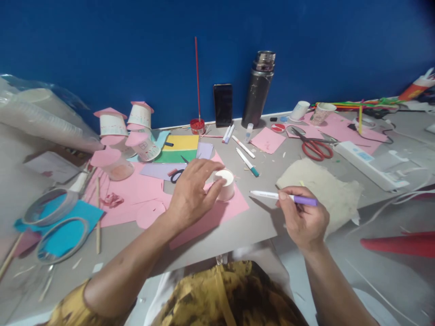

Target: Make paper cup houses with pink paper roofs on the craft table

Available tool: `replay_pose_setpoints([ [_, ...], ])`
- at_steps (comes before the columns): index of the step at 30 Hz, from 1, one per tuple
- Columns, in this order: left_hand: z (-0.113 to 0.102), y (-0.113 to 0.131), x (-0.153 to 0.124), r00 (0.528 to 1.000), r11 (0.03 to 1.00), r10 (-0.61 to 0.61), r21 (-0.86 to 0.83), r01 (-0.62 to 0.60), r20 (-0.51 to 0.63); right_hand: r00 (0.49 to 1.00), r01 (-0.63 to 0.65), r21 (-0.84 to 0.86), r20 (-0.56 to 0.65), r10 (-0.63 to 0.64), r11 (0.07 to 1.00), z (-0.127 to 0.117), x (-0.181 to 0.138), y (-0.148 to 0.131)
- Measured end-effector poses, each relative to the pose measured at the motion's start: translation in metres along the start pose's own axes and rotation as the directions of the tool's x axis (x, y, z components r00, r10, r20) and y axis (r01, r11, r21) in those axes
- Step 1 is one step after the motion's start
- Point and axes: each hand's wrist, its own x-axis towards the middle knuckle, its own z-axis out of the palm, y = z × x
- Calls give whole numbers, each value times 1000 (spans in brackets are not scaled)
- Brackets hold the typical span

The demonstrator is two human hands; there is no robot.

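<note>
A small white paper cup point(226, 190) stands upside down on a pink paper sheet point(234, 207). My left hand point(195, 192) is curled about the cup's left side, its thumb in front and its fingers behind. In my right hand point(304, 219) is a white marker with a purple end point(267, 194), pinched between thumb and fingers. The marker's narrow tip points left toward the cup, a short way apart from it. A teal-tipped marker point(247, 161) and another white marker point(244, 147) lie just behind, on the grey table.
Several paper-cup houses with pink roofs point(110, 122) stand at the left, near tape rolls point(63, 240). Red-handled scissors point(316, 149), a torn pale sheet point(312, 176) and a power strip point(369, 165) lie at right. A dark flask point(258, 93) and phone point(223, 105) stand by the blue wall.
</note>
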Motion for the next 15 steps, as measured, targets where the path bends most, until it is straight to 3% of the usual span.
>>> replay_pose_setpoints([
  [3, 13, -5, 2, 996, 997, -37, 73, 31, 79, 1000, 8, 5, -1, -8, 1000, -6, -5, 1],
  [5, 18, -8, 4, 988, 997, -66, 36, 62, 138, 1000, 19, 1, -15, -19, 1000, -11, -8, 1],
  [7, 12, -9, 7, 990, 995, -96, -19, 99, 103, 999, 23, 2, -37, -23, 1000, -15, -10, 2],
  [12, -43, -14, 13, 964, 980, -153, 89, 176, -220, 999, 19, 34, -32, -18, 999, -16, -3, 6],
  [15, -68, -34, 5, 963, 952, -177, 212, 220, -205, 993, 91, 62, 76, -96, 994, -3, 14, 8],
])
